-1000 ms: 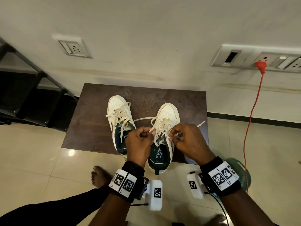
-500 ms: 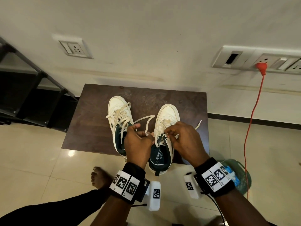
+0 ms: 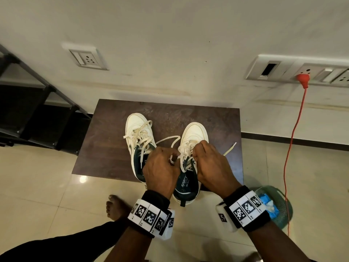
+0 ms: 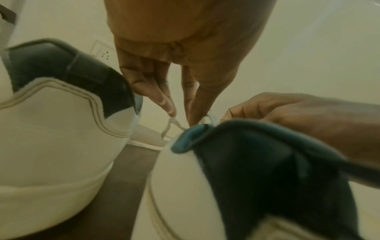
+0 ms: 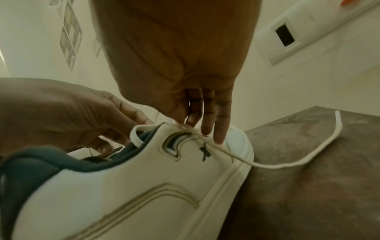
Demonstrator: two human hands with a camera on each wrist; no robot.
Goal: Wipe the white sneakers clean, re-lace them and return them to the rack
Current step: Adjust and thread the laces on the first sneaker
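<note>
Two white sneakers with dark green lining stand toes-away on a dark brown low table (image 3: 105,140). The left sneaker (image 3: 138,133) has loose laces. Both hands work at the top of the right sneaker (image 3: 194,133). My left hand (image 3: 162,167) pinches a loop of its lace (image 4: 170,128) between fingertips. My right hand (image 3: 209,163) pinches the lace at the upper eyelets (image 5: 185,128); one free lace end (image 3: 229,149) trails right across the table, another (image 3: 168,139) arcs between the shoes.
A black shoe rack (image 3: 32,114) stands left of the table against the wall. A red cord (image 3: 294,133) hangs from a wall socket at right. A green basket (image 3: 279,207) with a blue cloth sits on the tiled floor by my right wrist. A bare foot (image 3: 115,207) rests below the table.
Both hands have moved closer together over the right sneaker's eyelets, and the lace that was stretched taut between them now hangs in slack loops.
</note>
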